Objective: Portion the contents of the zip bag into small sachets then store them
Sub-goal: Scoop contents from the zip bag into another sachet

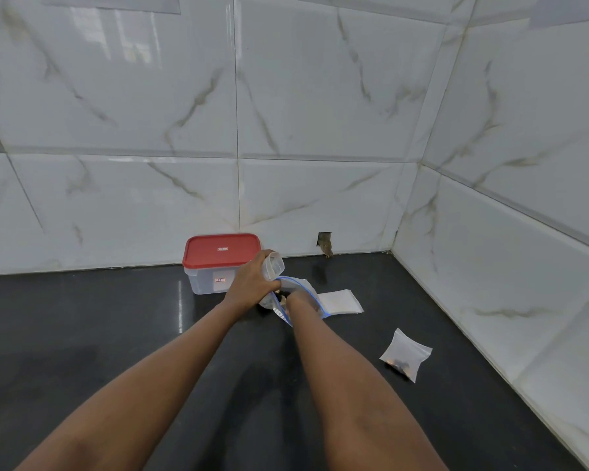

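Filled sachet (405, 355): the closest thing, lying on the dark table (82, 334) off to the right, well apart from everything else. There's a bit of dark stuff in its bottom corner. So that's one portion done, and it's the only one I can spot.

Right hand (296, 301): shoved into the mouth of the zip bag. Plastic hides most of it, so honestly I can't tell if it's grabbing something or just spread out in there.

Zip bag (306, 290): on the table mid-scene with its blue-edged mouth open. Some dark contents show next to the hand, so there's more to portion.

Left hand (252, 283): fingers curled round an open sachet (275, 265), held mouth-up just above the zip bag. It looks empty, so I'd say portion two is only just starting.

Spare sachets (341, 301): a flat stack right beside the zip bag on the far side, waiting to be filled.

Container (215, 266): a clear tub against the tiled wall, just past the left hand, with the red lid on. I see nothing inside, so the storing part hasn't started yet.
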Available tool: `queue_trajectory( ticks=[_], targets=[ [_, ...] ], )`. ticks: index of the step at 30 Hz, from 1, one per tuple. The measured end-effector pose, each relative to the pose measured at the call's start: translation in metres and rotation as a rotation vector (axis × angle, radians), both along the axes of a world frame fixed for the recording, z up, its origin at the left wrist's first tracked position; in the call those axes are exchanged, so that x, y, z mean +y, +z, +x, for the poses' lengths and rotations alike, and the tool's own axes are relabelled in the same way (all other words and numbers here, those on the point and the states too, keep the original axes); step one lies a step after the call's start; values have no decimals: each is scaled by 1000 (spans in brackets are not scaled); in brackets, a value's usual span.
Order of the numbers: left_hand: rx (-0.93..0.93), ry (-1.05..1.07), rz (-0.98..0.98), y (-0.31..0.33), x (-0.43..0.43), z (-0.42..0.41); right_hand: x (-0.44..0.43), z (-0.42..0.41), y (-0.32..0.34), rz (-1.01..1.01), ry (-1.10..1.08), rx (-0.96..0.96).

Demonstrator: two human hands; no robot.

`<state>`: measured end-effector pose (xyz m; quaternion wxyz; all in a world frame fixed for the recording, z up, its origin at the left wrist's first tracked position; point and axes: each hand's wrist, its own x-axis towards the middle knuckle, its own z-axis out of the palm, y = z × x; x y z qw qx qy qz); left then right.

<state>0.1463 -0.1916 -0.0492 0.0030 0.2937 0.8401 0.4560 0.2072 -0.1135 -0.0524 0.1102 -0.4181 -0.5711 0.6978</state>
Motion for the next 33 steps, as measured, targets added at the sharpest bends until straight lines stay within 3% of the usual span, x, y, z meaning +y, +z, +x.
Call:
queue_trajectory(
  ticks=[3, 6, 10, 16, 18, 31, 33],
  targets=[
    [-3, 16, 4, 0, 0, -5, 4, 1, 3, 129, 37, -83],
    [19, -23, -30, 2, -1, -9, 7, 4, 5, 334, 291, -133],
    [12, -74, -70, 2, -4, -10, 9, 0, 1, 682, 428, -279],
    [25, -75, -81, 5, -4, -8, 14, 8, -6, 667, 469, -150],
    [22, -79, -82, 5, -4, -8, 22, 5, -9, 837, 555, -222],
    [12, -64, -131, 6, -14, -13, 7, -13, -14, 817, 599, -153],
    [6, -57, -115, 6, -13, -13, 7, -12, -11, 988, 625, -184]
  ],
)
